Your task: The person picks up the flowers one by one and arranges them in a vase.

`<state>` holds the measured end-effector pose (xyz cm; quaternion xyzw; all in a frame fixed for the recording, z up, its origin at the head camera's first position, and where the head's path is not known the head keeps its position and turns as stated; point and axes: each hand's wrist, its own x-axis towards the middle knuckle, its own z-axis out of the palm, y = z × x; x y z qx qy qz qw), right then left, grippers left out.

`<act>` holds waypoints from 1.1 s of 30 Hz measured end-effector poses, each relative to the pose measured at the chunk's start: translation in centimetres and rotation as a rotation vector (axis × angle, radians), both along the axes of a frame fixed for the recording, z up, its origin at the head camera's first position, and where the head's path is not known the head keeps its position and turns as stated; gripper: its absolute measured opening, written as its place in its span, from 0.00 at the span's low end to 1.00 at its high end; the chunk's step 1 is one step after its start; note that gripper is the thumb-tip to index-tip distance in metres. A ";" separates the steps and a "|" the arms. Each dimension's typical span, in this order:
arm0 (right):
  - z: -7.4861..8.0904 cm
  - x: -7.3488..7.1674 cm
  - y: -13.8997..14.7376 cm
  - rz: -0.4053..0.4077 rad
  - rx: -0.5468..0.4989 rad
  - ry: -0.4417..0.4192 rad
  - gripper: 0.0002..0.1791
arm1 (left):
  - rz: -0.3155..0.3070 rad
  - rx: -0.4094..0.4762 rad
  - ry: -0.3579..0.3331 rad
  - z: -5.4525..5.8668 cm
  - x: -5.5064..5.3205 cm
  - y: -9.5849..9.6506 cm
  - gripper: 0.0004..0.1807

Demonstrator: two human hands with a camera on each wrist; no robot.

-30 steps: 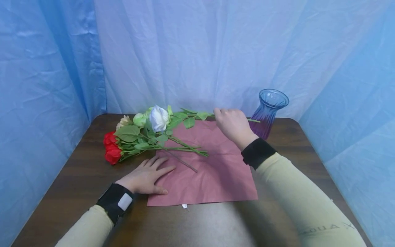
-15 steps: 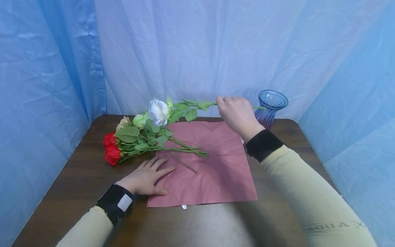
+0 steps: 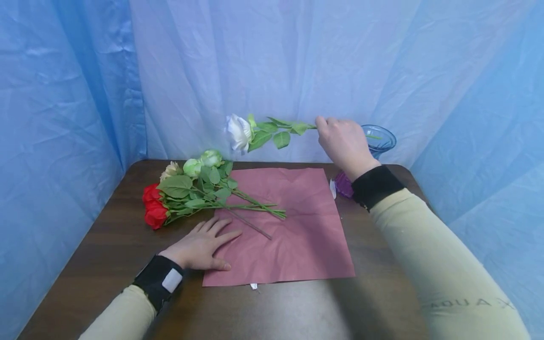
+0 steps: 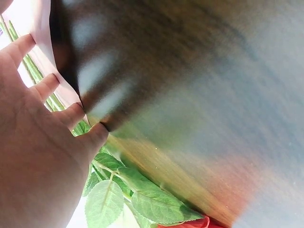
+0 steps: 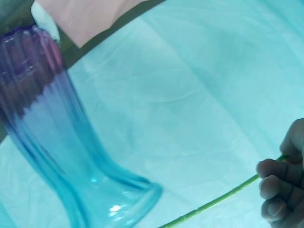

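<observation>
While the right hand (image 3: 343, 147) holds up the white rose (image 3: 240, 133) beside the ribbed vase (image 5: 71, 137), the left hand (image 3: 199, 245) lies spread on pink paper (image 3: 293, 241); lifting seems the step, then probably tipping the stem (image 5: 221, 198) down.

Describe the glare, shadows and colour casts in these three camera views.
Head view: pale glare on the near part of the table, a soft shadow across the pink paper. Left wrist view: paper almost washed out to white, dark streaks beside the left hand. Right wrist view: strong cyan cast, bright highlight on the vase, right hand dim.
</observation>
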<state>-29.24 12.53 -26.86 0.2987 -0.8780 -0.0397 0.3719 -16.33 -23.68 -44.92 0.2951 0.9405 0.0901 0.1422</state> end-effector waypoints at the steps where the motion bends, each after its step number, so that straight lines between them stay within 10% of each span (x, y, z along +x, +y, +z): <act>1: 0.0 -0.1 0.3 -0.002 -0.002 -0.012 0.07 | 0.004 -0.004 -0.006 0.0 0.0 0.0 0.48; 10: -1.3 -0.9 3.9 -0.011 -0.045 -0.109 0.10 | 0.000 -0.004 0.003 -0.3 -0.2 0.2 0.47; 33: -0.4 -0.5 5.0 0.134 -0.033 0.131 0.14 | 0.006 0.001 -0.019 -0.2 -0.4 0.3 0.47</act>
